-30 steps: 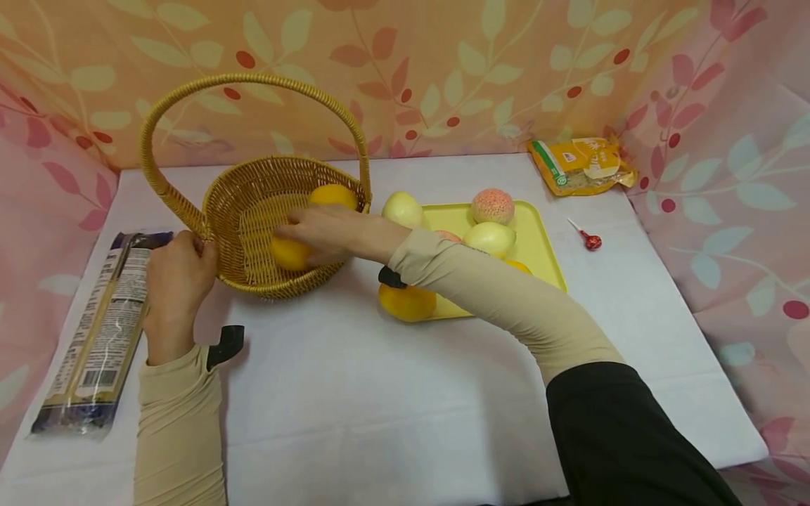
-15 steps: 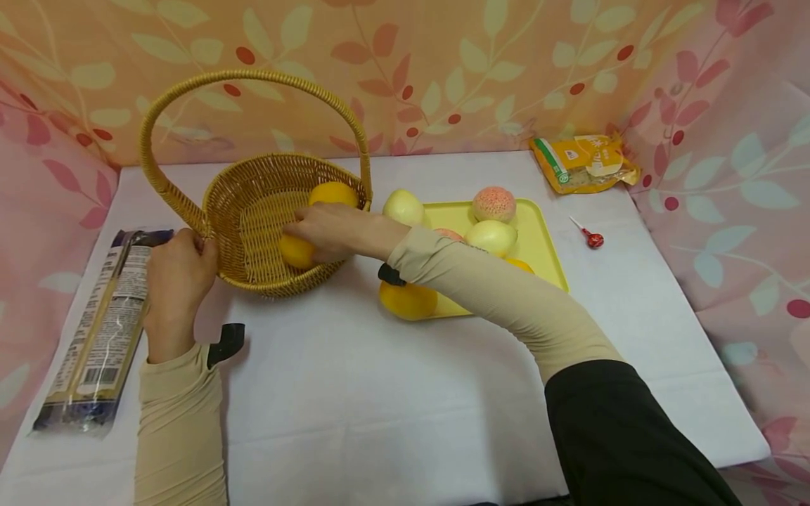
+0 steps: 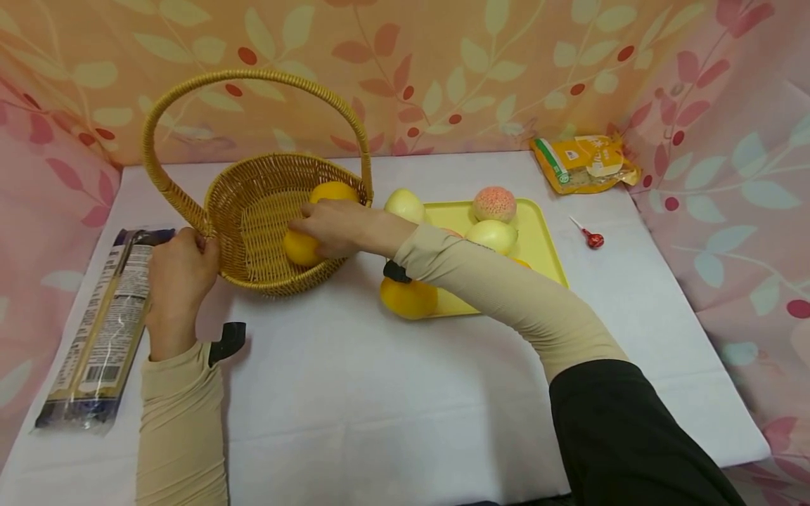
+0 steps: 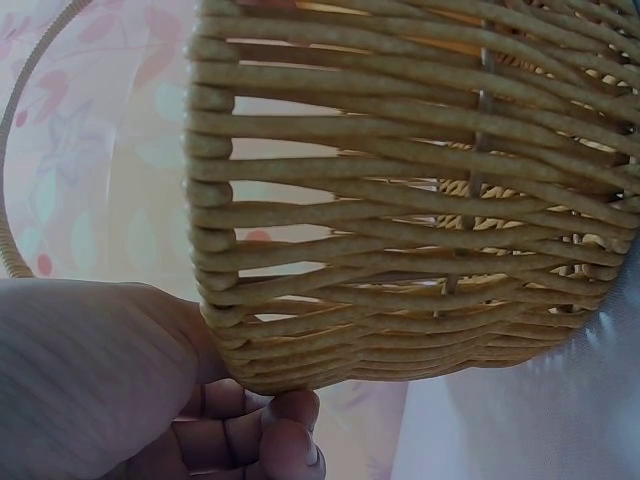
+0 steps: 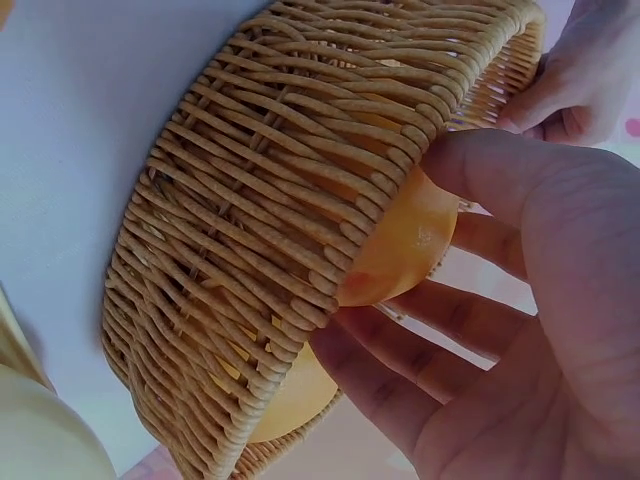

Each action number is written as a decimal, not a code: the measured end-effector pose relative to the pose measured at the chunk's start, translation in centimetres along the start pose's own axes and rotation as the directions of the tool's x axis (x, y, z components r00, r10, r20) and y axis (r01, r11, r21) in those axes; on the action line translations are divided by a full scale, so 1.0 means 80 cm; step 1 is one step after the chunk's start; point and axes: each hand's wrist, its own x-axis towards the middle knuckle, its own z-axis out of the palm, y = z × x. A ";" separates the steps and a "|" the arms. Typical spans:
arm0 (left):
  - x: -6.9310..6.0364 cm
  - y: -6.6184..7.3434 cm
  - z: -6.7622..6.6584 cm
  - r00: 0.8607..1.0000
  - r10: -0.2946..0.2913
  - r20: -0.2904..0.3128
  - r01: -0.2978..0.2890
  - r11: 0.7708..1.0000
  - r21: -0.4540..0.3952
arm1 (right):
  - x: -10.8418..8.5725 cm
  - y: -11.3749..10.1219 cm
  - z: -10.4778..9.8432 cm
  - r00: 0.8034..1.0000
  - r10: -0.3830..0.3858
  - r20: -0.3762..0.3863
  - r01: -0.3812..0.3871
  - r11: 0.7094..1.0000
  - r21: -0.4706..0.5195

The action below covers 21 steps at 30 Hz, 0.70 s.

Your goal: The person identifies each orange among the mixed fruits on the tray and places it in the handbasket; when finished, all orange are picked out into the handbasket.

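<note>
A wicker basket [image 3: 259,211] with a tall arched handle stands at the left of the table. My left hand [image 3: 182,274] grips its rim by the foot of the handle; the left wrist view shows the curled fingers [image 4: 290,445] at the woven edge. Inside the basket, my right hand [image 3: 335,228] holds a yellow-orange fruit [image 3: 301,249] against the near right wall. In the right wrist view its fingers curl behind that fruit [image 5: 405,245], the thumb near the rim. A second yellow fruit [image 3: 333,193] lies beside it in the basket, partly covered by the hand.
A yellow tray [image 3: 544,246] with several pale green, pink and yellow fruits lies under the right forearm. One yellow fruit [image 3: 408,299] sits at its near left corner. A flat plastic pack [image 3: 104,330], a lollipop [image 3: 593,240] and an orange bag [image 3: 585,165] lie farther out.
My right hand has shifted slightly right within the basket, and the yellow-orange fruit has moved with it toward the right wall. The left hand keeps its place on the rim.
</note>
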 end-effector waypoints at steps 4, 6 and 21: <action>0.001 0.000 0.000 1.000 -0.010 0.012 0.010 1.000 -0.001 | -0.005 0.000 -0.002 1.000 -0.004 -0.008 0.004 1.000 0.002; 0.001 0.000 0.000 1.000 -0.009 0.011 0.009 1.000 0.000 | -0.008 0.000 -0.003 1.000 -0.004 -0.014 0.004 1.000 0.008; 0.000 0.000 0.000 1.000 -0.008 0.011 0.008 1.000 -0.008 | -0.114 0.031 -0.004 0.946 -0.037 -0.322 0.068 0.994 0.084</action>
